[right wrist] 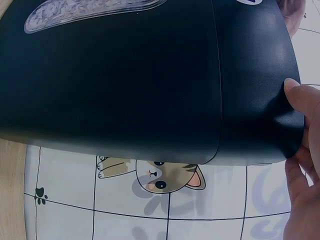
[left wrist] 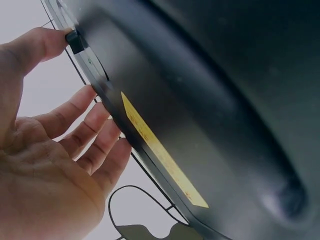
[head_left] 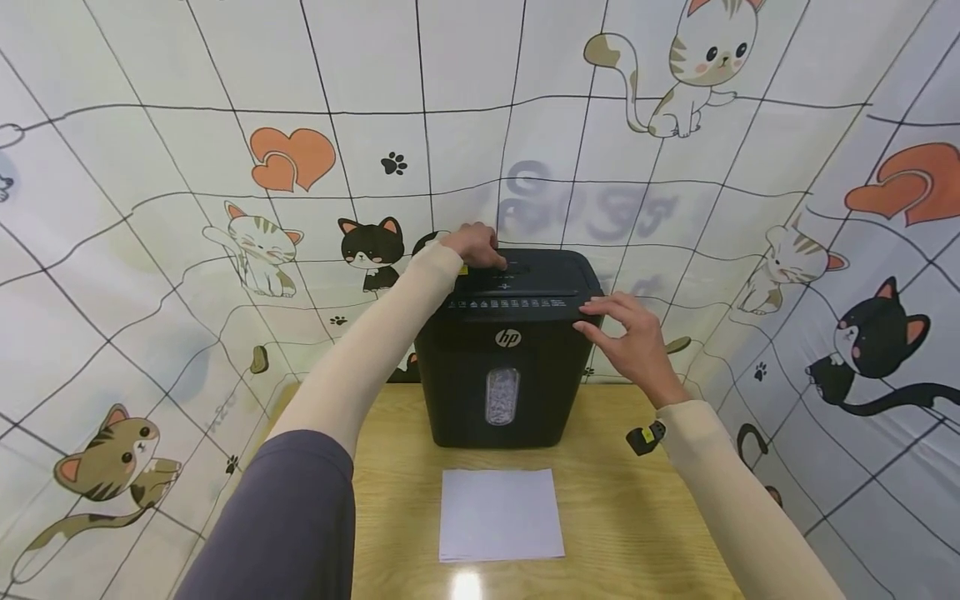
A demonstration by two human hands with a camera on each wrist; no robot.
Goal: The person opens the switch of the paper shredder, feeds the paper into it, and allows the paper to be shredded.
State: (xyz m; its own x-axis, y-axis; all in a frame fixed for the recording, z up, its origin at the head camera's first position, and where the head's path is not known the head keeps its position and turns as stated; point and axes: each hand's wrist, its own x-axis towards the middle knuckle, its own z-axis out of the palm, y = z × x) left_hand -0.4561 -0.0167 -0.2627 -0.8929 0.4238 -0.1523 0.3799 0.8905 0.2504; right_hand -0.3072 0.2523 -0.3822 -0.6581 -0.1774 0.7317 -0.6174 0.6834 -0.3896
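At the bottom of the frame, nearest the camera, our two sleeved forearms reach forward over the wooden table (head_left: pixel 645 533), and between them lies a small stack of white paper (head_left: pixel 501 514), square to the table edge and well clear of both hands.

Going left to right: our left hand (head_left: pixel 474 243) rests on the rear left of the top of the black HP paper shredder (head_left: pixel 504 367), which stands at the centre of the frame against the cat-print backdrop (head_left: pixel 187 167). In the left wrist view its fingers (left wrist: pixel 90 130) are relaxed and slightly spread, lying along the lid's edge, while the thumb tip presses a small black slider switch (left wrist: pixel 75 41) beside the yellow warning label (left wrist: pixel 160 152). Our right hand (head_left: pixel 633 333) steadies the front right corner of the shredder head, fingers nearly straight and loosely spread, gripping nothing.

We judge the step in hand to be switching the machine on. The next move calls for freeing a hand, lifting a sheet from the stack and lining it up with the feed slot (head_left: pixel 510 302).
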